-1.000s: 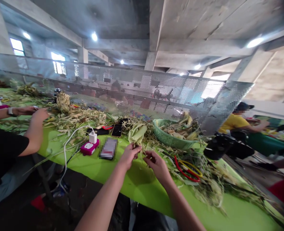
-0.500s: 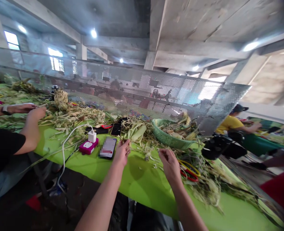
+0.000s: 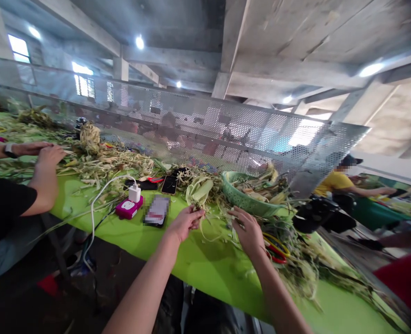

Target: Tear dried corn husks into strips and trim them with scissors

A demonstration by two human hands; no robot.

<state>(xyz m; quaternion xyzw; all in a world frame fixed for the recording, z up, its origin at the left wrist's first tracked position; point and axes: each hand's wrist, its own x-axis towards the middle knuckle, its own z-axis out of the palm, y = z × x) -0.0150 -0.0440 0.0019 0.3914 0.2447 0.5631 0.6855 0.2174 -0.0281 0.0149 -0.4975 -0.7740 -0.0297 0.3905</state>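
Observation:
My left hand (image 3: pixel 185 222) is closed in a pinch on a thin pale strip of corn husk (image 3: pixel 205 227) that curls down onto the green table (image 3: pixel 177 260). My right hand (image 3: pixel 249 229) reaches over the husk litter near the green basket (image 3: pixel 242 199), fingers curled; what they grip is hidden. A corn ear in its green husk (image 3: pixel 200 190) lies just beyond my left hand. Red and yellow rings (image 3: pixel 277 246) lie to the right of my right hand.
A phone (image 3: pixel 157 211), a pink charger block with a white plug (image 3: pixel 131 204) and another phone (image 3: pixel 170 184) lie left of my hands. A perforated metal screen (image 3: pixel 205 130) runs along the table's back. Another person's arms (image 3: pixel 41 171) work at the left; a person in yellow (image 3: pixel 337 183) sits at the right.
My hands drew apart and then came forward again toward the husk pile. My left hand now pinches a husk strip, and my right hand has moved up toward the basket.

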